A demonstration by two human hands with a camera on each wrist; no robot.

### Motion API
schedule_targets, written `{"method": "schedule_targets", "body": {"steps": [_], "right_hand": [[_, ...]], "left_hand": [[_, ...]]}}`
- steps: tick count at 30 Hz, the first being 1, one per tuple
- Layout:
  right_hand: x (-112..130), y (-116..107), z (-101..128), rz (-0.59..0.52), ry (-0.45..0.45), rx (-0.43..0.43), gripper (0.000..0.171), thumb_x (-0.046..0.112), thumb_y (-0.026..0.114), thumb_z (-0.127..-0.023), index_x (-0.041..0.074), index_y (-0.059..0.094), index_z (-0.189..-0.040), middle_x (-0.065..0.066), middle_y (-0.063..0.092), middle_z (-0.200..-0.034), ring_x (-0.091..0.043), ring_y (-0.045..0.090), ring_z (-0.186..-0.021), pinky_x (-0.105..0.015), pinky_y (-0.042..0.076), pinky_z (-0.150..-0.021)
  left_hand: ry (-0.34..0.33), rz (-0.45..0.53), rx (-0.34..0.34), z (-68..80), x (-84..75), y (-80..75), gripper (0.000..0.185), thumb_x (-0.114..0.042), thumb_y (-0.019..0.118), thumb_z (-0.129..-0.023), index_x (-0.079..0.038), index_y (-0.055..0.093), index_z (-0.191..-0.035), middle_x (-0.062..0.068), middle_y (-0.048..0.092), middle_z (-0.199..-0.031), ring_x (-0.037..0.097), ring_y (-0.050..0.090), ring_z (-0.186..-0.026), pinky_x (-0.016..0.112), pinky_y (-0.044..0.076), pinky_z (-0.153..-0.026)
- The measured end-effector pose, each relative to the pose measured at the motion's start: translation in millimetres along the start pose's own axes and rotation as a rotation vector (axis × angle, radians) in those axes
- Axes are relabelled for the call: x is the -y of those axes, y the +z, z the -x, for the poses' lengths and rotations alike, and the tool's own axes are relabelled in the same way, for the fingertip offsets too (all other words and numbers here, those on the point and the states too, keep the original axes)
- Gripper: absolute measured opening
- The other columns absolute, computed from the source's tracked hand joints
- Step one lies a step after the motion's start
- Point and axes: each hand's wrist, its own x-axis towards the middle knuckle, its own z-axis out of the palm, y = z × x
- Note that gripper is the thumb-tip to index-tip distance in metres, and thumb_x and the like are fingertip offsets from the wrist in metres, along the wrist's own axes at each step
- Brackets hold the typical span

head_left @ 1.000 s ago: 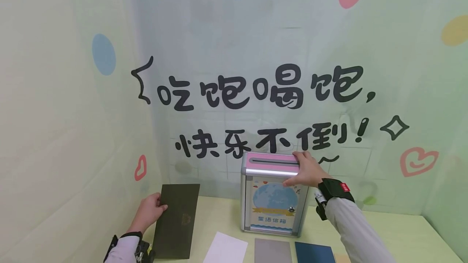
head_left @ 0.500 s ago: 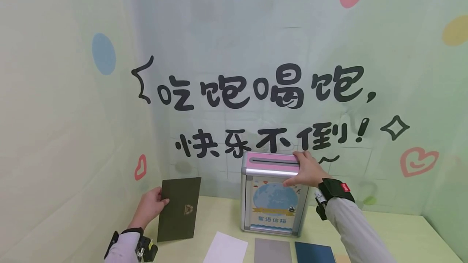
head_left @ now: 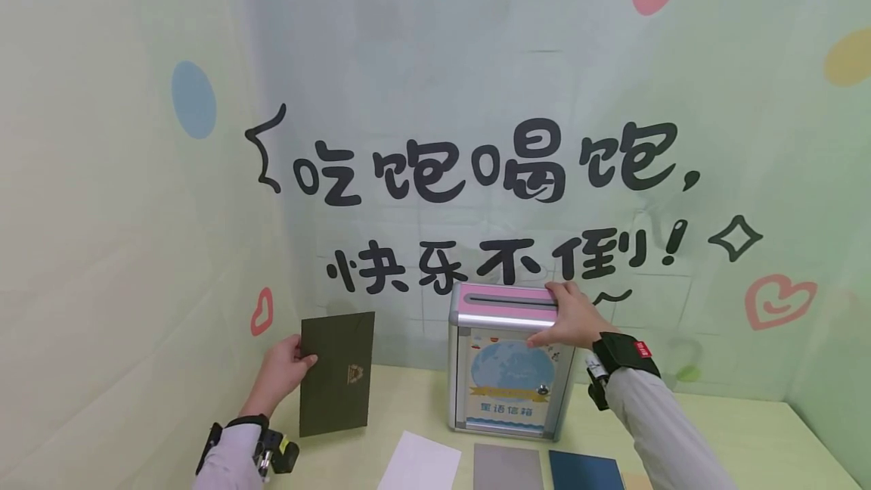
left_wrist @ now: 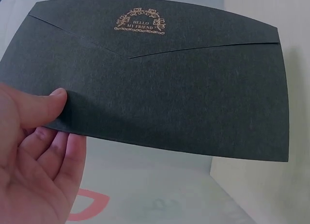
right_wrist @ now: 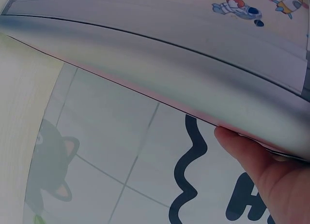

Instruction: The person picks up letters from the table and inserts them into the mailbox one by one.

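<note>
In the head view my left hand [head_left: 280, 370] pinches a dark green envelope [head_left: 340, 376] by its left edge, holding it upright. The left wrist view shows the thumb on the near face of the envelope [left_wrist: 184, 98] and fingers behind it. Its pointed flap carries a gold "HELLO MY FRIEND" emblem [left_wrist: 140, 22]. Right of it stands a silver-framed letter box [head_left: 510, 369] with a pink top and a long slot [head_left: 506, 300]. My right hand [head_left: 577, 317] grips the box's upper right corner, thumb on the front and fingers over the top. Part of that grip is hidden in the right wrist view.
On the pale table [head_left: 735, 437] before the box lie a white envelope [head_left: 422, 463], a grey one [head_left: 507, 467] and a dark blue one [head_left: 585, 470]. A tan piece [head_left: 636, 481] shows partly beneath the right forearm. Printed wall sheets [head_left: 435, 97] stand behind and at both sides.
My left hand has risen slightly, lifting the dark green envelope and tipping it more upright, so its lower edge is higher. The right hand and letter box stay put.
</note>
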Motion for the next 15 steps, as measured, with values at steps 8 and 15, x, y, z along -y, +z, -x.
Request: {"method": "schedule_targets", "body": {"steps": [8, 15], "right_hand": [[0, 0, 0, 0.001, 0.000, -0.002, 0.104, 0.050, 0.080, -0.052, -0.001, 0.037, -0.131, -0.019, 0.041, -0.112, -0.030, 0.045, -0.093, -0.045, 0.046, -0.076], [0, 1, -1, 0.001, 0.001, 0.000, 0.104, 0.050, 0.080, -0.052, -0.001, 0.037, -0.131, -0.019, 0.041, -0.113, -0.031, 0.045, -0.094, -0.046, 0.046, -0.076]], "left_hand": [[0.016, 0.019, -0.027, -1.9, -14.8, -3.6, 0.027, -0.004, 0.059, -0.083, 0.011, 0.051, -0.104, 0.021, 0.060, -0.090, 0.026, 0.054, -0.076, 0.038, 0.050, -0.067], [0.004, 0.069, -0.017, -2.2, -22.1, -8.4, 0.033, -0.007, 0.057, -0.086, 0.012, 0.048, -0.112, 0.029, 0.059, -0.102, 0.036, 0.058, -0.089, 0.045, 0.049, -0.078]]}}
